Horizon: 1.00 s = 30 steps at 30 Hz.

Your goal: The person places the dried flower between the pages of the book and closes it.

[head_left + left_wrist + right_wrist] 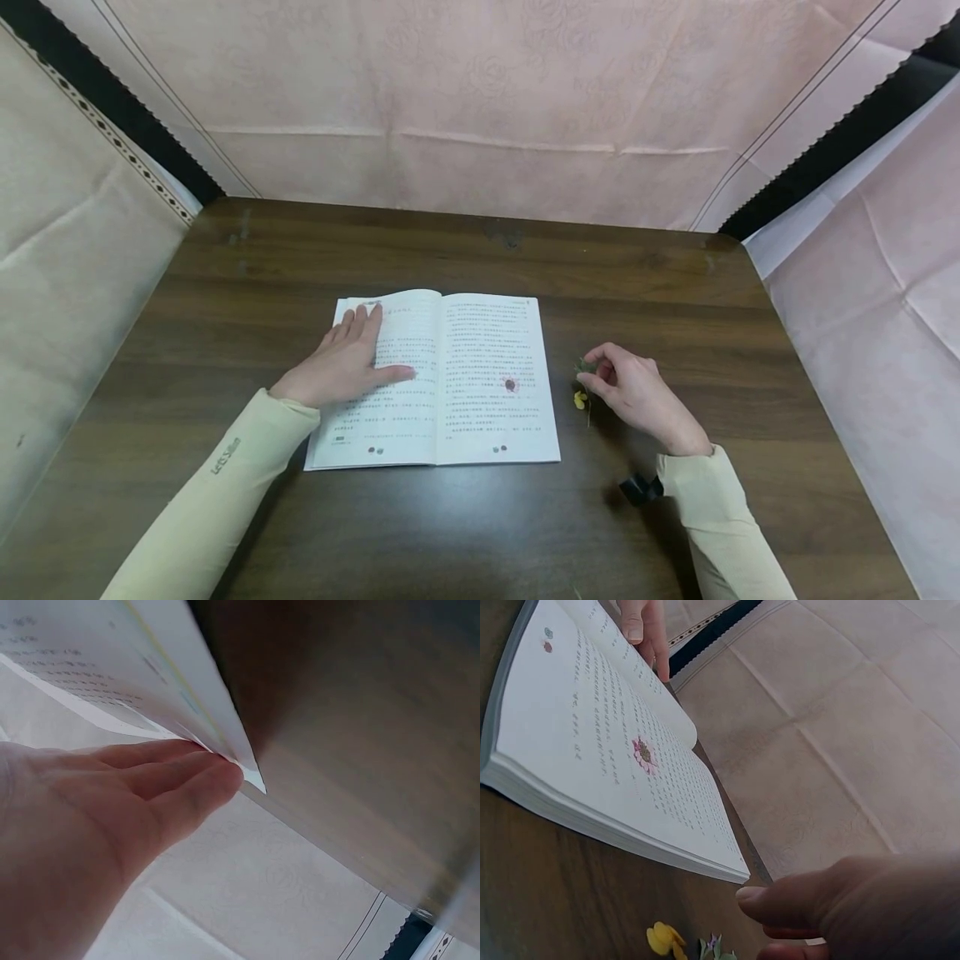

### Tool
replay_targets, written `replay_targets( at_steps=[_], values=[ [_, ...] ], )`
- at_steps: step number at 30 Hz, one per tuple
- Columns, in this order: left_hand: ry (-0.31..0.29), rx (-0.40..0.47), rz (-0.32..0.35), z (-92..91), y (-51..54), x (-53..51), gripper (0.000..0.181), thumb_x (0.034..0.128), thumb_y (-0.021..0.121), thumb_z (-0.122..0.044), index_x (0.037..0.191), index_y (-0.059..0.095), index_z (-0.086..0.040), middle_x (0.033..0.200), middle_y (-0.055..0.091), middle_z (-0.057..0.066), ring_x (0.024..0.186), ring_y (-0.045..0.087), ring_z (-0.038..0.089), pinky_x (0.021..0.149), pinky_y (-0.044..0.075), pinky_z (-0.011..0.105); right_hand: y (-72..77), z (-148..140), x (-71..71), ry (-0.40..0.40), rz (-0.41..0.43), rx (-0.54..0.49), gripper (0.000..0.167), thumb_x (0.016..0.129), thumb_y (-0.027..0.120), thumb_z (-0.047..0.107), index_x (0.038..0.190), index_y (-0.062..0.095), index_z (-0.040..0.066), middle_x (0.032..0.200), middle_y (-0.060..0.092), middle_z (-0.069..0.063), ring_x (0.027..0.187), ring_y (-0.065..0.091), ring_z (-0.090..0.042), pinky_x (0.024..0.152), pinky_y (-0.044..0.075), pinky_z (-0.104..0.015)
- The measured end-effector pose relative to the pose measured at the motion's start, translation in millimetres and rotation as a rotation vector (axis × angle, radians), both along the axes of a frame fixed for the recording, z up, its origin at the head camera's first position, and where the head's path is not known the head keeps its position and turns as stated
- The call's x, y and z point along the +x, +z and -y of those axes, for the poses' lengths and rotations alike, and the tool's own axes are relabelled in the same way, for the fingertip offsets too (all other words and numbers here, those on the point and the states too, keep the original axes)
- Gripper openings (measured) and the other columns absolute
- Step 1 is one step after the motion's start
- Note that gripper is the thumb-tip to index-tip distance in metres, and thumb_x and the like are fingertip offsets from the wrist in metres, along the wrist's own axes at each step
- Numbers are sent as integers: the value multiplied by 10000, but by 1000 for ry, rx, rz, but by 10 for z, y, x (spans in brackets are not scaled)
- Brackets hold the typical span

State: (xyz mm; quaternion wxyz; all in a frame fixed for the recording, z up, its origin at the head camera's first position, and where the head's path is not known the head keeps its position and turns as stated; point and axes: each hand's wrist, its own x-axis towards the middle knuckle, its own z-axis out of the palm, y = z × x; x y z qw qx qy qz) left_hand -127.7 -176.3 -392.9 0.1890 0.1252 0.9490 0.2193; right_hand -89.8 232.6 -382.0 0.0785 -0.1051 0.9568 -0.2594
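Observation:
An open book [487,417] with printed pages lies on the table. A small pink flower [511,385] rests flat on its right page. My left hand [341,367] is spread over the left page, fingers extended and thumb pointing toward the spine; its fingertips [225,780] are by the page's edge in the left wrist view. To the right of the book, my right hand [633,387] reaches down with bent fingers, thumb and index fingertips apart. At those fingertips is a small green sprig [582,366], partly hidden. A yellow flower [580,400] lies just below it.
The brown wooden table [420,542] extends around the book. Pale pink cloth [465,100] hangs behind the table and at both sides, with dark trim at the corners. A black wrist device [641,489] sits at my right cuff.

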Motion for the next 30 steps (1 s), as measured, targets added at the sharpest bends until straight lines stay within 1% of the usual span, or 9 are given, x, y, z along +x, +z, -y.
replay_targets(
  at_steps=[7, 15, 22, 30],
  values=[
    [-1, -8, 0, -1, 2, -17, 1208, 779, 547, -771, 1549, -11, -25, 1603, -29, 219, 1458, -72, 411, 1147, 24, 592, -12, -1, -10, 13, -14, -11, 291, 918, 694, 243, 1141, 615, 73, 820, 581, -16, 695, 516, -168, 606, 459, -308],
    [-9, -18, -8, -5, 11, -23, 1189, 793, 559, -749, 1548, 9, -14, 1600, -6, 231, 1455, -45, 430, 1143, 41, 600, -1, -11, -1, 7, -13, -12, 289, 917, 695, 238, 1139, 609, 76, 828, 580, -24, 688, 518, -173, 577, 464, -305],
    [-20, -30, -11, -9, 24, -17, 1168, 808, 566, -727, 1546, 24, -2, 1597, 4, 238, 1453, -32, 438, 1144, 48, 598, 4, -23, 14, 2, -9, -9, 300, 918, 691, 272, 1139, 605, 89, 824, 581, -12, 682, 523, -169, 567, 471, -302],
    [-20, -32, -7, -12, 27, -7, 1152, 815, 573, -711, 1549, 25, -13, 1600, 22, 228, 1457, -8, 428, 1141, 49, 603, -1, -26, 22, 0, 3, -7, 309, 918, 692, 276, 1142, 607, 82, 822, 577, -16, 688, 519, -175, 577, 469, -311]
  ],
)
